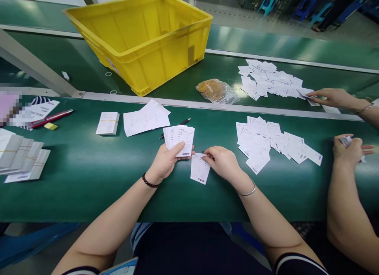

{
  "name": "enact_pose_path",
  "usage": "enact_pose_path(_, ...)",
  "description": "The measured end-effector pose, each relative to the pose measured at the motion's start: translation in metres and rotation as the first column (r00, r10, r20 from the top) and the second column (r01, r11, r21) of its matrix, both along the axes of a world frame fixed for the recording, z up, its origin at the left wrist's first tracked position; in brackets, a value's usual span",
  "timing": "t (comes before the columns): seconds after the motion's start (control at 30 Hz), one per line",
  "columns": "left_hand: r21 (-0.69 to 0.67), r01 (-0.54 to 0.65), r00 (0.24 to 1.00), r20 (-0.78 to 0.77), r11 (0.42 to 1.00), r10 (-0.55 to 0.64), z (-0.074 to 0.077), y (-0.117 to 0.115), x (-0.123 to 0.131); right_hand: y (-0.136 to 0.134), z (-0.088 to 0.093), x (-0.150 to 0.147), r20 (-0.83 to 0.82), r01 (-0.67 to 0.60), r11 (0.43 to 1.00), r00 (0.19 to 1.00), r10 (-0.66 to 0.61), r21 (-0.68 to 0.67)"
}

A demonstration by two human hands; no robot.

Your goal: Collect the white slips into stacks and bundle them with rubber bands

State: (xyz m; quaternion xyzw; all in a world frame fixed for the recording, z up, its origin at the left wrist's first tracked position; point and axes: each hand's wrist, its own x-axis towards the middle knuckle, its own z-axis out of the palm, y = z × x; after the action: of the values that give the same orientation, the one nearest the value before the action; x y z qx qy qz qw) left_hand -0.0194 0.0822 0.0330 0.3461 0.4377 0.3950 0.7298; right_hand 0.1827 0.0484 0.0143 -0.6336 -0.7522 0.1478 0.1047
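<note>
My left hand [166,159] is closed around a fanned stack of printed white cards [184,137], thumb pressed on top. Just right of it, my right hand [220,161] pinches the upper edge of a single white card [200,170], which hangs or lies low over the green table. A loose heap of similar cards [257,139] spreads to the right of my right hand. Behind my left hand, a black pen [185,121] is partly covered by the held stack. Some white sheets [145,119] and a banded card stack [107,123] lie farther left.
A large yellow bin [166,50] stands at the back, beside a plastic bag of rubber bands [214,89]. A co-worker's hands [337,99] handle cards at the right, near another card heap [269,79]. Several banded stacks [22,154] and a red pen [53,118] lie left.
</note>
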Motion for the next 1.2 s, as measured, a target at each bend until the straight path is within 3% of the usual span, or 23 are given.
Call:
enact_pose_path(0.13,-0.027,0.06,0.998,0.016,0.998,-0.059,0.0,-0.004,0.002,0.003,0.006,0.002,-0.01,0.048,0.995,0.999,-0.049,-0.086)
enact_pose_path(0.23,-0.025,0.029,1.0,-0.004,0.999,-0.03,0.0,-0.004,0.003,0.0,0.014,0.004,-0.04,0.063,0.991,0.997,-0.068,-0.118)
enact_pose_path(0.47,0.002,-0.019,1.0,0.009,1.0,0.019,-0.005,-0.002,0.003,-0.014,0.02,-0.005,0.119,0.036,0.99,0.993,-0.02,-0.136)
enact_pose_path(0.63,-0.003,-0.014,1.0,0.0,1.0,0.014,-0.004,-0.001,0.004,-0.009,0.025,0.003,-0.161,0.052,0.913,0.979,-0.127,-0.404)
enact_pose_path(0.77,-0.005,-0.018,1.0,-0.005,1.0,0.018,-0.002,-0.001,0.004,-0.003,0.034,0.018,-0.315,-0.03,0.865,0.937,-0.15,-0.5)
enact_pose_path(1.0,0.014,-0.013,1.0,0.016,1.0,0.013,-0.005,0.0,0.002,-0.004,0.037,0.031,-0.462,-0.104,0.835,0.866,-0.191,-0.541)
enact_pose_path(1.1,-0.002,0.013,1.0,0.021,1.0,-0.013,-0.007,-0.001,0.002,-0.005,0.035,0.032,-0.597,-0.1,0.86,0.759,-0.259,-0.5)
enact_pose_path(1.2,-0.034,0.074,0.995,0.067,0.997,-0.072,-0.009,-0.004,0.005,-0.004,0.03,0.028,-0.699,0.018,0.914,0.638,-0.322,-0.405)
